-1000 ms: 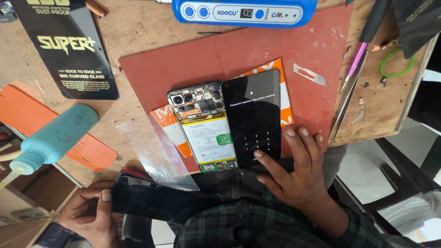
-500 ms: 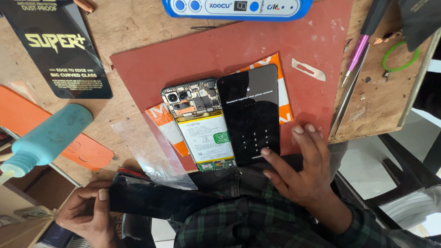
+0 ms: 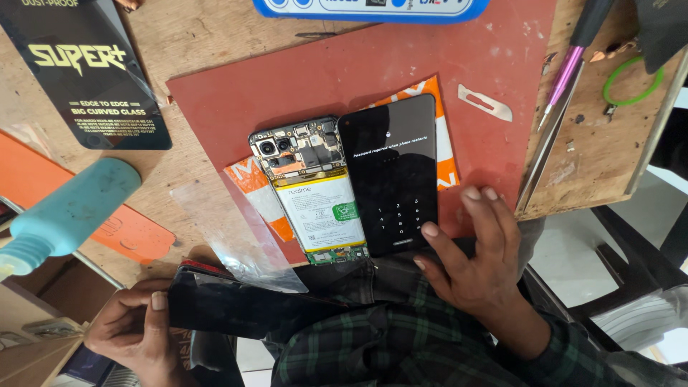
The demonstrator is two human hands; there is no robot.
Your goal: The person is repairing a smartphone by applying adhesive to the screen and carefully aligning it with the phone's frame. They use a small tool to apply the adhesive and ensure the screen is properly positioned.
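With your right hand spread loose, thumb at the lit keypad of the black display panel mid-frame beside the opened phone body, tap lightly without shifting it, while your left hand grips the dark sleeve at lower left.

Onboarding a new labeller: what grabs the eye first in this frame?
Centre frame, on a red mat, an opened phone body with bare circuit board and white battery lies beside its lit black screen panel. The right hand rests at that panel's lower right edge, a finger by the on-screen keypad. Bottom left, the left hand holds a dark flat sheet.
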